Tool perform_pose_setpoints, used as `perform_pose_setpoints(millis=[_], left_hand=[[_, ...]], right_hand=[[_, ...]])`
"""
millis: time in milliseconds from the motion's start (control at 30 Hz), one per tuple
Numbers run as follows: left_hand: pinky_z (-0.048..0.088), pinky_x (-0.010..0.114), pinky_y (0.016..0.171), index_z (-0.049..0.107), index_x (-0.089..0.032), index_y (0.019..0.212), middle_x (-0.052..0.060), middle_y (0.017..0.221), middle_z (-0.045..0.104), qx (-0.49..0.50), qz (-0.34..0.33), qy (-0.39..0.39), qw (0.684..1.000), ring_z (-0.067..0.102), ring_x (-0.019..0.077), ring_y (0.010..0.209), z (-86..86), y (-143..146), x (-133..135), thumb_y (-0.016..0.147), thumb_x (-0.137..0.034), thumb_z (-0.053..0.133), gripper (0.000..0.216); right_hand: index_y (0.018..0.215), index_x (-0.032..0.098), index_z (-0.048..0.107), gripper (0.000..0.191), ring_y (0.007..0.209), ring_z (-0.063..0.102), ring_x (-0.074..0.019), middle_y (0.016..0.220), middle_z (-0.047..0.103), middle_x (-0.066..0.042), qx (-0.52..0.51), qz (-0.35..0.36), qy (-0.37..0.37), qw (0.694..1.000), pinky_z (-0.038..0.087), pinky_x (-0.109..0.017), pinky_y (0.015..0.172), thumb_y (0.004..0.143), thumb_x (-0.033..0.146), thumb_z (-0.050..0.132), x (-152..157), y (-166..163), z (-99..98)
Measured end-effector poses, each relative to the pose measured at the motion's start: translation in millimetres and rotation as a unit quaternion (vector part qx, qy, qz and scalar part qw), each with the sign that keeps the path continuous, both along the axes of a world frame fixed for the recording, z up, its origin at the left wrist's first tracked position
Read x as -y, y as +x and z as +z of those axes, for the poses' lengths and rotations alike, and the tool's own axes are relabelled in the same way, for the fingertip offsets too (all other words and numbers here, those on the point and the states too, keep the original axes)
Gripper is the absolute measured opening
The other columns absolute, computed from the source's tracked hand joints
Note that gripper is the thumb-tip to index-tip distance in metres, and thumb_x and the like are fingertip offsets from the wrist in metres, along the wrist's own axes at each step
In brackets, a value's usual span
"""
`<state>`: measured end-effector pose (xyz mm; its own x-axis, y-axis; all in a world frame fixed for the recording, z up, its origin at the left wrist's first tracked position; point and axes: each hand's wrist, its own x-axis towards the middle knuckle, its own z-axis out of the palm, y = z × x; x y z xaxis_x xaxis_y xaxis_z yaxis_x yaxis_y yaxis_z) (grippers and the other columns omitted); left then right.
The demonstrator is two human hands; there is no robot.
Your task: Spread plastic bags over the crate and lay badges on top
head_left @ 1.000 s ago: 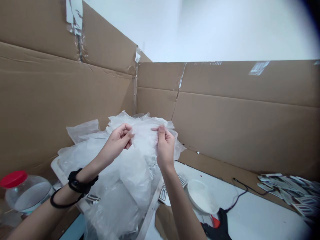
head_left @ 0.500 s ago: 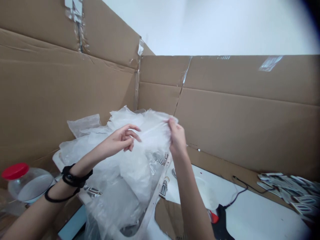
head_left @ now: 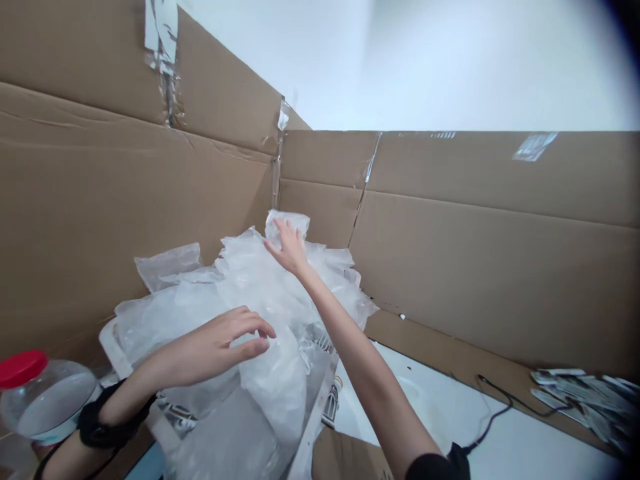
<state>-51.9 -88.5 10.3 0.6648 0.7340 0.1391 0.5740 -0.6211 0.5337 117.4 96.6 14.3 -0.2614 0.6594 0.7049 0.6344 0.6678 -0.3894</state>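
A heaped pile of clear, crinkled plastic bags (head_left: pixel 200 303) fills a white bin (head_left: pixel 314 407). At the far end of the heap, my right hand (head_left: pixel 291 250) reaches out with spread fingers against a raised piece of plastic bag (head_left: pixel 299 221); it does not look gripped. My left hand (head_left: pixel 217 347) hovers over the near part of the pile, thumb and fingers apart, nothing between them. Below my left wrist, some patterned pieces (head_left: pixel 176 415) show partly from under the plastic.
Cardboard walls (head_left: pixel 450 267) enclose the back and left. A red-lidded clear jar (head_left: pixel 55 400) stands left of the bin. On the right are a white tabletop (head_left: pixel 425 393), a black cable (head_left: pixel 493 420), a stack of flat cut pieces (head_left: pixel 585 400) and a brown cardboard piece (head_left: pixel 345 457).
My right hand has let go of the plastic it was pinching at the right and moved left to the back of the heap. My left hand has come down and nearer.
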Motion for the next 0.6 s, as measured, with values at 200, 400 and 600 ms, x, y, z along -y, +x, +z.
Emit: perform_pose_setpoints(millis=[200,400,600], left_hand=[[0.044,0.029,0.083,0.07,-0.026,0.093,0.002,0.092,0.068,0.029,0.012,0.078,0.996,0.06,0.0189,0.091,-7.2,-8,0,0.094,-0.036,0.047,0.025],[0.046,0.026,0.077,0.07,-0.021,0.095,0.003,0.094,0.071,0.248,0.177,0.133,0.943,0.063,0.0192,0.089,1.0,0,-6,0.093,-0.044,0.046,0.034],[0.044,0.023,0.066,0.07,-0.021,0.091,0.001,0.084,0.068,0.377,0.201,0.139,0.893,0.058,0.0154,0.073,13.0,15,-6,0.091,-0.046,0.048,0.033]], right_hand=[[0.12,0.017,0.053,0.034,0.121,0.051,-0.0202,0.128,0.057,-0.013,-0.162,0.136,-0.055,0.976,0.037,-0.038,0.104,0.093,0.034,0.042,59,5,-1.9],[0.136,0.027,0.036,0.056,0.111,0.055,-0.0189,0.119,0.059,-0.006,-0.128,0.22,-0.164,0.953,0.042,-0.038,0.098,0.085,0.032,0.059,175,20,-8.2],[0.1,0.024,0.057,0.024,0.102,0.055,-0.0201,0.103,0.064,-0.002,-0.121,0.149,-0.153,0.97,0.04,-0.038,0.094,0.081,0.035,0.065,187,11,-10.1]])
